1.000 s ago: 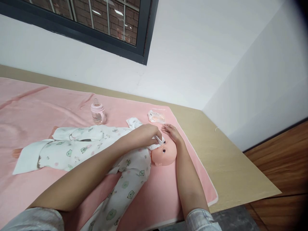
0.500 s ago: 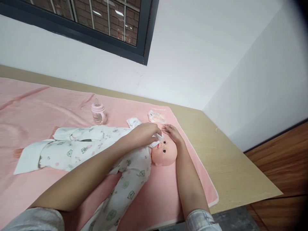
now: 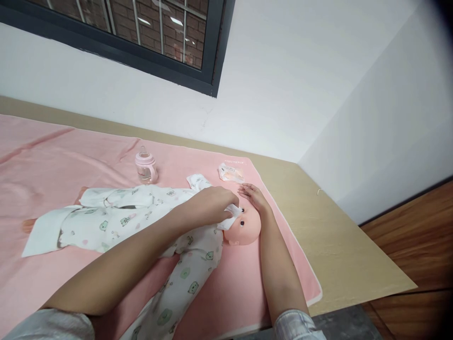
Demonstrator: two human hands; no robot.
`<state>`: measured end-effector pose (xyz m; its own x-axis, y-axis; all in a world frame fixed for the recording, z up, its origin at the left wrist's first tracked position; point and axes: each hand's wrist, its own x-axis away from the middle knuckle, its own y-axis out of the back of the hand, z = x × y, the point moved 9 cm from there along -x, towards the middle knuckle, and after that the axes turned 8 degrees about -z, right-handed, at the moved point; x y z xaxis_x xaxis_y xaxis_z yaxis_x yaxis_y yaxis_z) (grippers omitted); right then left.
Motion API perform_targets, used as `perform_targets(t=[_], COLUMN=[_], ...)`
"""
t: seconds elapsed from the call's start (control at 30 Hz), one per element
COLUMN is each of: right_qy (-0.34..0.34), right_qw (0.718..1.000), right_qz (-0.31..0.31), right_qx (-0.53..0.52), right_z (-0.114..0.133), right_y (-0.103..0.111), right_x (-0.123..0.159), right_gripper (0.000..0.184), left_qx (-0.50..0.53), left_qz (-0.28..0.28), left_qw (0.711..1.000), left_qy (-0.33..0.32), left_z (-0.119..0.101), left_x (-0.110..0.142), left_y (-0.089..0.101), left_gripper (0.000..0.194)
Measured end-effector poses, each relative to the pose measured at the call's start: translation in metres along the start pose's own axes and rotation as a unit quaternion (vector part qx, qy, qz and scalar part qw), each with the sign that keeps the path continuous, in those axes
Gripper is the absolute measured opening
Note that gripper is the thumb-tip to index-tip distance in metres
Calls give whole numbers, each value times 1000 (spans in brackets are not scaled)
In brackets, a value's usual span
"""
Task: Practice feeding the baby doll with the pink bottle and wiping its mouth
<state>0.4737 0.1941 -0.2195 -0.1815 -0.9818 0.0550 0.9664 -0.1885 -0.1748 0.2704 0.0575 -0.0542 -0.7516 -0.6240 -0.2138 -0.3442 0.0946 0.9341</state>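
A baby doll [image 3: 246, 231] lies on its back, its head to the right, dressed in a white suit [image 3: 116, 219] printed with small green bears. Over its face, my left hand [image 3: 214, 204] pinches a crumpled white tissue [image 3: 231, 218] that covers the mouth and nose area; both doll eyes still show. My right hand [image 3: 253, 195] rests by the far side of the doll's head with fingers stretched out, the forearm curving around the crown. A clear crinkled packet [image 3: 230, 173] with something orange in it lies just beyond my right fingertips.
A pink-topped feeding bottle [image 3: 146, 167] stands upright behind the doll's legs. The pink blanket [image 3: 244, 288] covers much of the tan tabletop [image 3: 318, 241], whose corner juts out at right. Behind are a white wall [image 3: 272, 89] and a dark-framed window [image 3: 208, 52].
My left hand has shifted the tissue a little across the doll's face, so it now hides the mouth and reaches the far eye. My right hand has stayed in place.
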Motion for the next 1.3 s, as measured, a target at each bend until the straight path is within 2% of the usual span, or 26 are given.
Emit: perform_targets(t=[0.27,0.53,0.7,1.17,1.3], right_qy=[0,2,0,1,-1], right_qw=[1000,1000,1000,1000,1000], right_qz=[-3,-2,-3,-6,-9], right_qx=[3,1,3,7,7], right_z=[-1,0,1,1,1], right_y=[0,0,0,0,-1], right_x=[0,0,1,2,2], right_gripper=[28,25,24,22,21], left_qx=[-38,-38,-22,-66,-69], left_qz=[34,9,27,8,15], left_qw=[999,999,999,997,996], left_qy=[12,7,19,51,51], left_z=[-2,5,8,15,17], left_x=[0,0,0,-1,-4], left_y=[-9,-6,-9,0,-4], left_gripper=[8,9,12,13,18])
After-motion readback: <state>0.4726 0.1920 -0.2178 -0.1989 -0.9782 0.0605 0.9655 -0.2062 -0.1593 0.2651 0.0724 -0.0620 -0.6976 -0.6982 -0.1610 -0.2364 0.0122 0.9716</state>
